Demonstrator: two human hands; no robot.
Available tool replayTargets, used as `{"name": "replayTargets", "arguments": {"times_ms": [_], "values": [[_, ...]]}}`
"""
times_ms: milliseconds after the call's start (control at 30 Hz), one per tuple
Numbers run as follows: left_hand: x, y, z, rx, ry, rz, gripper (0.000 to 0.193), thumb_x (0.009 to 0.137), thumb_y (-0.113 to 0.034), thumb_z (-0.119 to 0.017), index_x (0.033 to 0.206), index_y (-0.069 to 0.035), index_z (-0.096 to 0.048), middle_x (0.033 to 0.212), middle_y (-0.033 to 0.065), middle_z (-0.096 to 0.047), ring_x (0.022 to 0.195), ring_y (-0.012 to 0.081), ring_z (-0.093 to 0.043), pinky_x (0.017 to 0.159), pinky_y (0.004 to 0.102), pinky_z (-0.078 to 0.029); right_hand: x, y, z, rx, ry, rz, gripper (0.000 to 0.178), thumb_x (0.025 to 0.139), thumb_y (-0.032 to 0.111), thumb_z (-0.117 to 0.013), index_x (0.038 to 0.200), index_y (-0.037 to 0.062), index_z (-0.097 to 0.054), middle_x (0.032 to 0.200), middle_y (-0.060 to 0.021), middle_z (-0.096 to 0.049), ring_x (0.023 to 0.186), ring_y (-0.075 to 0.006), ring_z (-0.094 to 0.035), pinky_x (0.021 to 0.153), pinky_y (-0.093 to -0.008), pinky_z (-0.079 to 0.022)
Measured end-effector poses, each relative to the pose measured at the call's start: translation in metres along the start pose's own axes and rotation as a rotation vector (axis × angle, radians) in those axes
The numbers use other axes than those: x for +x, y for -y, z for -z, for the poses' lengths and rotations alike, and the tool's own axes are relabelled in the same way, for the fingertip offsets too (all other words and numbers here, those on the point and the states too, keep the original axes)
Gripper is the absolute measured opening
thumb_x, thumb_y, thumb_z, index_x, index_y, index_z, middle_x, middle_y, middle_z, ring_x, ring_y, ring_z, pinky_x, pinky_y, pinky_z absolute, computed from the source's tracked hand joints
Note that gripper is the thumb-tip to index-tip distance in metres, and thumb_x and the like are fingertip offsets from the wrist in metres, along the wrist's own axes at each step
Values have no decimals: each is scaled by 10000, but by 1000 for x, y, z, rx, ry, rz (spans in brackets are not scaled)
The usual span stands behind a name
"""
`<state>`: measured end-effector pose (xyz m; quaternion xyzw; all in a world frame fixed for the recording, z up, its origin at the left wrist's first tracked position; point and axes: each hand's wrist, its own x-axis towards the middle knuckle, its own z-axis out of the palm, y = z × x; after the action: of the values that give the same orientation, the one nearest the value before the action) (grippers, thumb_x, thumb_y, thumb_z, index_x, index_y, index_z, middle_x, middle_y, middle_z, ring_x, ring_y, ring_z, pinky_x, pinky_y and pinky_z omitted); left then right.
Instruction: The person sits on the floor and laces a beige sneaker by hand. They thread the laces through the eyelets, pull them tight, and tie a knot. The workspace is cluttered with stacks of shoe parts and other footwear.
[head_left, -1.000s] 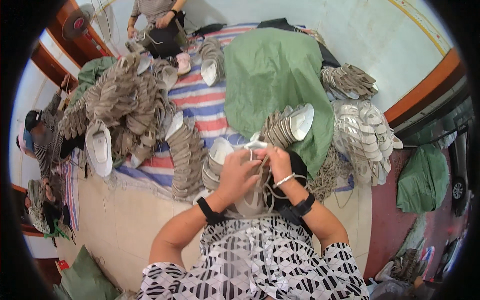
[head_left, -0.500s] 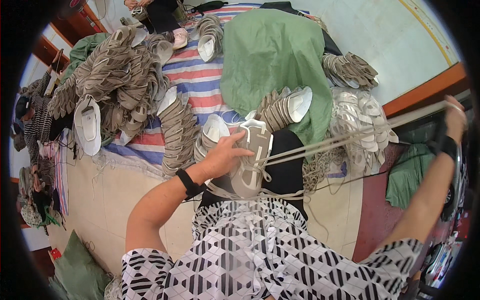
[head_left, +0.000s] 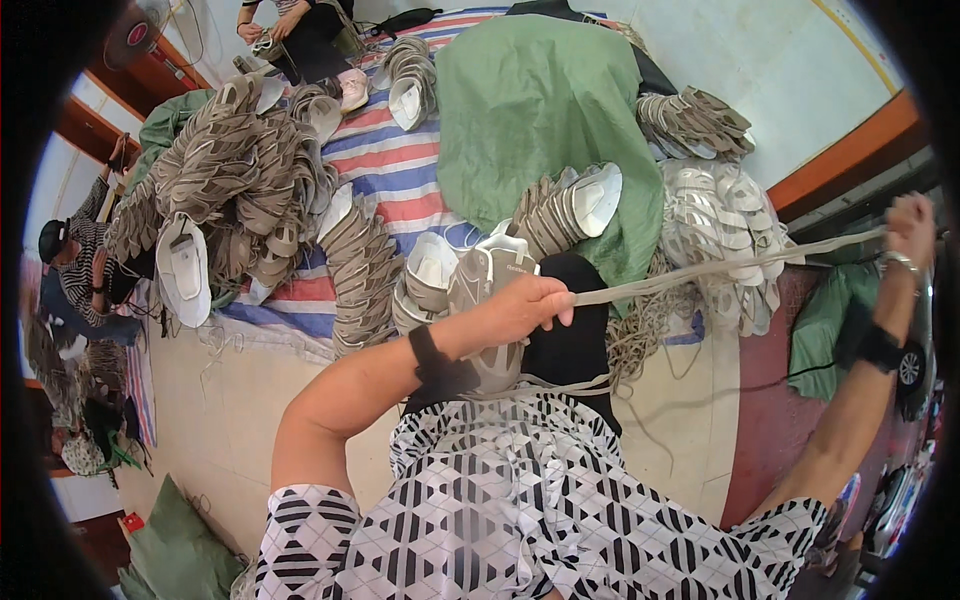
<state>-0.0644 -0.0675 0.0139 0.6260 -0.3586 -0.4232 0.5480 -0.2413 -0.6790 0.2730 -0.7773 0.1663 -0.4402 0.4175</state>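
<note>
One curved stack of taupe shoe uppers (head_left: 358, 270) stands left of a single lap-held shoe upper (head_left: 478, 280) (white-lined, rounded at the toe) against black trousers (head_left: 568, 345). Over it, the left hand (head_left: 525, 308) closes its fingers on flat, beige laces (head_left: 700, 280), stretched taut to the right hand (head_left: 910, 230), which clenches their far end.

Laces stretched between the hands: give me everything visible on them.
The laces are pale grey-beige, soft and textile-looking, several strands bunched into a narrow band. They look drawn fairly taut, rising gently from the closed left hand to the raised right fist, crossing in front of pale shoe uppers. Whether they thread into the shoe behind the left hand can't be told.
</note>
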Motion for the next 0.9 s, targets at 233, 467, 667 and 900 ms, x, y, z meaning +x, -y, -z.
{"name": "replayTargets", "arguments": {"times_ms": [233, 467, 667, 900], "values": [[1, -14, 3, 521, -38, -5, 242, 920, -252, -513, 878, -49, -639, 793, 81, -617, 755, 203, -591, 659, 315, -459, -341, 63, -344, 15, 1148, -320, 302, 786, 176, -665, 1030, 4, -623, 864, -97, -671, 850, -186, -636, 792, -307, -483], [-81, 24, 4, 920, -332, 151, 339, 771, -285, -694, 979, -84, -518, 771, 82, -550, 764, 279, -565, 663, 390, -441, -430, 32, -384, 328, 1085, -1322, 280, 903, 277, -554, 910, 1, -604, 538, -40, -530, 321, -80, -345, 296, -248, -213], [-72, 50, 0, 1058, -415, -87, 223, 814, -181, -672, 947, -62, -540, 737, 44, -569, 689, 210, -568, 623, 337, -450, -438, 39, -409, 110, 1131, -1333, 259, 904, 270, -575, 825, 24, -557, 547, -59, -546, 314, -82, -380, 283, -246, -240], [-65, 54, 25, 54, -185, 321, 91, 885, -127, -590, 929, -49, -609, 694, -27, -596, 633, 68, -560, 545, 230, -440, -440, 41, -378, 449, 1018, -1423, 222, 921, 236, -561, 861, 24, -534, 550, -30, -499, 341, -67, -352, 296, -216, -247]]}}
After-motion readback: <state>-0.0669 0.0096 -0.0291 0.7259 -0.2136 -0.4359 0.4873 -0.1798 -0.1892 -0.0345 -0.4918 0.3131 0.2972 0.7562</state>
